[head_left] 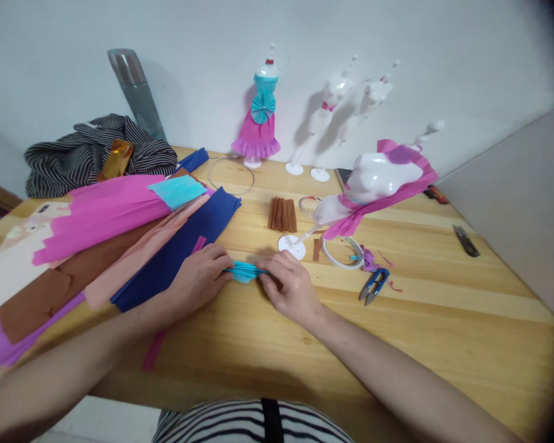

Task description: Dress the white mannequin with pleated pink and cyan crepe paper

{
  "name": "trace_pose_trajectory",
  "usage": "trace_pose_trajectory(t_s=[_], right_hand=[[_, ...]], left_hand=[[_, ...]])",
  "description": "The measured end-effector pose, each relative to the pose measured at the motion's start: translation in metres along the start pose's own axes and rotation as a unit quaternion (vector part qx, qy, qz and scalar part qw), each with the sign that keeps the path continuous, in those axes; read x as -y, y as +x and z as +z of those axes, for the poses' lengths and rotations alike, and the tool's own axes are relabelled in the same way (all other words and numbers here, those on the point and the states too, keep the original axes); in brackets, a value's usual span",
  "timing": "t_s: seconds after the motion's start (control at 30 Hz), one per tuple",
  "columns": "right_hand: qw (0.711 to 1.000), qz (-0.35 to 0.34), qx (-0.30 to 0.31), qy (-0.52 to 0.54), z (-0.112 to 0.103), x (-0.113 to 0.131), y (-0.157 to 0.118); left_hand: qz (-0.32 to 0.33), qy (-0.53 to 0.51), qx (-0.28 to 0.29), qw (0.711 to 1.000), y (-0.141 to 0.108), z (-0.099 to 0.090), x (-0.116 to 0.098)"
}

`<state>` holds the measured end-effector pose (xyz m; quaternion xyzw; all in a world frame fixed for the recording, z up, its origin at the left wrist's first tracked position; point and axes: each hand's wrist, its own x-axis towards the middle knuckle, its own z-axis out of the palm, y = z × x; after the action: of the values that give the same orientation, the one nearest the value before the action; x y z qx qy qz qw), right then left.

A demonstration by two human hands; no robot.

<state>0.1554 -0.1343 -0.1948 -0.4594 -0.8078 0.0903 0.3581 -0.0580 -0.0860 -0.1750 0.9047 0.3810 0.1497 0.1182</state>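
Observation:
A small strip of blue crepe paper (245, 272), folded into narrow pleats, stretches between my two hands just above the wooden table. My left hand (205, 271) pinches its left end, fingers closed. At the other end, the thumb and fingers of my right hand (292, 284) are closed on the paper. Just beyond my right hand is the white round base (291, 247) of a mini mannequin (373, 178), which leans right and wears draped pink paper. A pleated brown paper piece (282, 214) lies farther back.
Crepe paper sheets, including a dark blue one (180, 246) and a pink one (106, 212), spread at left. Blue thread snips (373, 286) and a tape roll (344, 253) lie at right. A dressed mannequin (263, 117) stands by the wall, near a tilted bottle (138, 92).

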Motion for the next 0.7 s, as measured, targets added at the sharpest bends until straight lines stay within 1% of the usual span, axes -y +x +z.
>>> trace_pose_trajectory(t_s=[0.1,0.27,0.47,0.63,0.7], right_hand=[[1.000,0.009,-0.009,0.006,0.002,-0.002,0.000],[1.000,0.016,-0.007,0.011,0.003,-0.004,0.000],[1.000,0.016,0.008,0.005,0.002,-0.003,0.000],[0.998,0.025,0.053,-0.030,0.003,0.004,0.003],[0.997,0.028,0.061,-0.040,0.004,0.006,0.005]], left_hand=[[0.043,0.021,-0.028,0.998,0.000,0.003,0.002],[0.100,0.047,-0.049,0.993,0.002,0.005,0.003],[0.124,0.045,-0.085,0.988,0.003,0.007,0.003],[0.135,0.047,-0.088,0.986,0.005,0.008,0.003],[0.134,0.049,-0.088,0.986,0.005,0.008,0.003]])
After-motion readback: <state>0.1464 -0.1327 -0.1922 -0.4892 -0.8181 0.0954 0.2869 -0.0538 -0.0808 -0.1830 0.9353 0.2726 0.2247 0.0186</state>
